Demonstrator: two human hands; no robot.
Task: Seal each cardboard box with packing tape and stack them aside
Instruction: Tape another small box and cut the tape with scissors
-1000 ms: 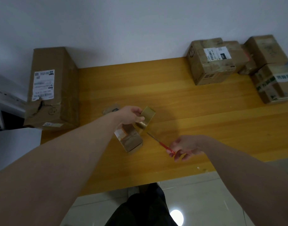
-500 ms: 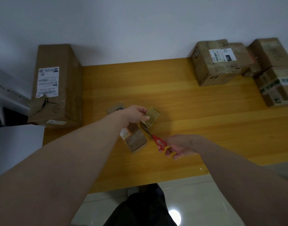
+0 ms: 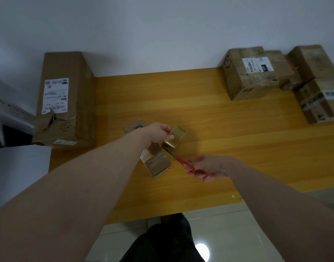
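Observation:
A small cardboard box (image 3: 156, 163) lies on the wooden table (image 3: 219, 129) near its middle. My left hand (image 3: 158, 132) holds a roll of brown packing tape (image 3: 174, 137) just above the box's far end, with a strip of tape running down onto the box. My right hand (image 3: 209, 167) grips red-handled scissors (image 3: 183, 164), their blades pointing up-left to the tape between roll and box.
A tall cardboard box (image 3: 64, 99) stands at the table's left end. Several sealed boxes (image 3: 251, 72) are grouped at the back right against the white wall. A flat scrap of cardboard (image 3: 134, 126) lies behind my left wrist. The table's front edge is near my legs.
My right hand has brought the scissors up and left, from apart from the box to the tape strip at the roll. My left hand has kept the roll in place.

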